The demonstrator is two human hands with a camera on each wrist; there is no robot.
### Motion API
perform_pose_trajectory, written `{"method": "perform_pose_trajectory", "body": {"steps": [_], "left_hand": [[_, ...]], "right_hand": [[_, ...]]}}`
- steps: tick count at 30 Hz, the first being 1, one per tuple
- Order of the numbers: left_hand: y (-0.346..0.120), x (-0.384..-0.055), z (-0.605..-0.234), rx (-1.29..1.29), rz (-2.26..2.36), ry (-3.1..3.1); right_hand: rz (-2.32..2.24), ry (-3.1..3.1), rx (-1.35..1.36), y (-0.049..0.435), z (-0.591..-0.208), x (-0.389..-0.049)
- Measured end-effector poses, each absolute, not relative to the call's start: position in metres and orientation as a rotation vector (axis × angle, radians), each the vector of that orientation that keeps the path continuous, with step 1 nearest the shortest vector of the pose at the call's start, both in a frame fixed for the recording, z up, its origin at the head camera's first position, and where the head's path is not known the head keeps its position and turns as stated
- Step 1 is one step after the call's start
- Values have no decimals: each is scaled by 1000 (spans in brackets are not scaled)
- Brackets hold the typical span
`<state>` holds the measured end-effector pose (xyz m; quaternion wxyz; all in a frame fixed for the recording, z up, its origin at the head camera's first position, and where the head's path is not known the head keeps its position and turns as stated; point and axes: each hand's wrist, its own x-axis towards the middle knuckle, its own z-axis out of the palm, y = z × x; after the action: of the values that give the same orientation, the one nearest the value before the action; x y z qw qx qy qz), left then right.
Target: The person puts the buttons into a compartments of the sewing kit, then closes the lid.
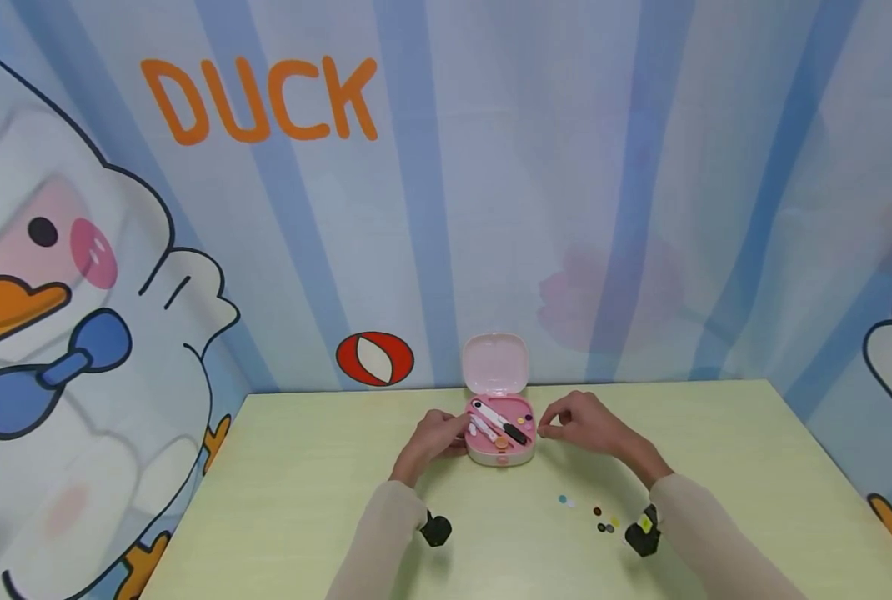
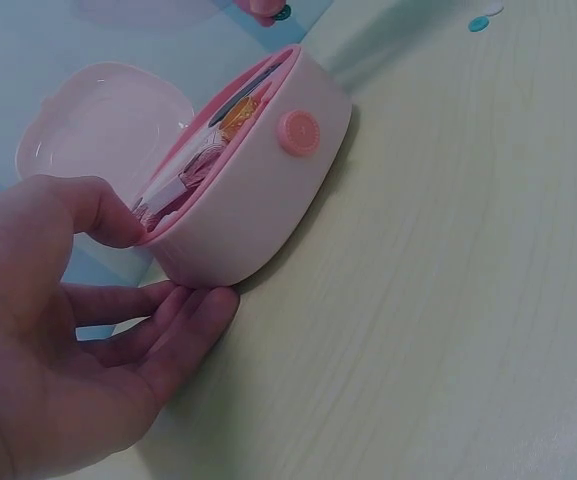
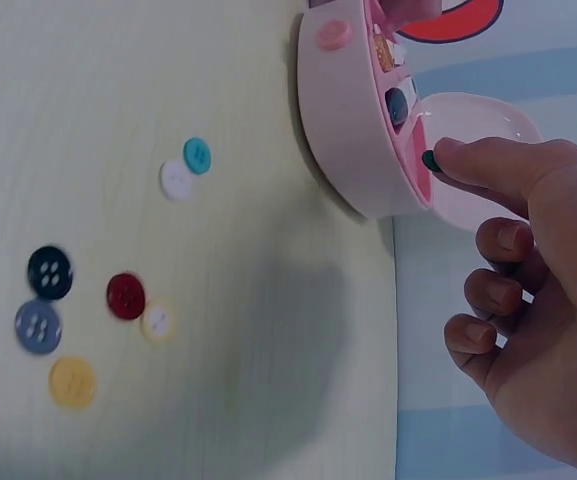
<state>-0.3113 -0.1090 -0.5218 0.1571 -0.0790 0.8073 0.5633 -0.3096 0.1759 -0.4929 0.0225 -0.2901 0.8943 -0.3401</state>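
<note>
A pink sewing kit box point(image 1: 500, 457) stands on the table with its lid point(image 1: 495, 364) raised. My left hand point(image 1: 436, 435) grips the box's left side, thumb on the rim and fingers low against the wall. At the box's right edge, my right hand point(image 1: 583, 421) pinches a dark green button point(image 3: 429, 161) between thumb and forefinger, over the right compartment. Inside the box are a white tool with a black end point(image 1: 514, 432), thread point(image 2: 200, 165) and an orange-brown round piece point(image 1: 502, 443). A few small buttons point(image 1: 524, 419) lie in the right compartment.
Several loose buttons lie on the table in front of my right hand, among them a dark red button point(image 3: 125, 296), a yellow button point(image 3: 72, 382) and a turquoise button point(image 3: 197, 155). A printed backdrop point(image 1: 491, 208) rises right behind the table's back edge, close to the lid.
</note>
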Motion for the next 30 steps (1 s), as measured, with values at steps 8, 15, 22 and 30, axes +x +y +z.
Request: {"method": "perform_pose_trajectory", "body": {"steps": [8, 15, 22, 30], "left_hand": [[-109, -315, -525, -232, 1602, 2303], [-110, -315, -526, -228, 1599, 2312], [-110, -315, -527, -223, 1598, 2311], [-109, -314, -524, -232, 1604, 2311]], "right_hand": [[-1091, 2763, -845, 160, -492, -323], [-1084, 2750, -728, 145, -491, -330], [-1078, 2737, -693, 135, -493, -337], [-1082, 2725, -641, 131, -496, -341]]}}
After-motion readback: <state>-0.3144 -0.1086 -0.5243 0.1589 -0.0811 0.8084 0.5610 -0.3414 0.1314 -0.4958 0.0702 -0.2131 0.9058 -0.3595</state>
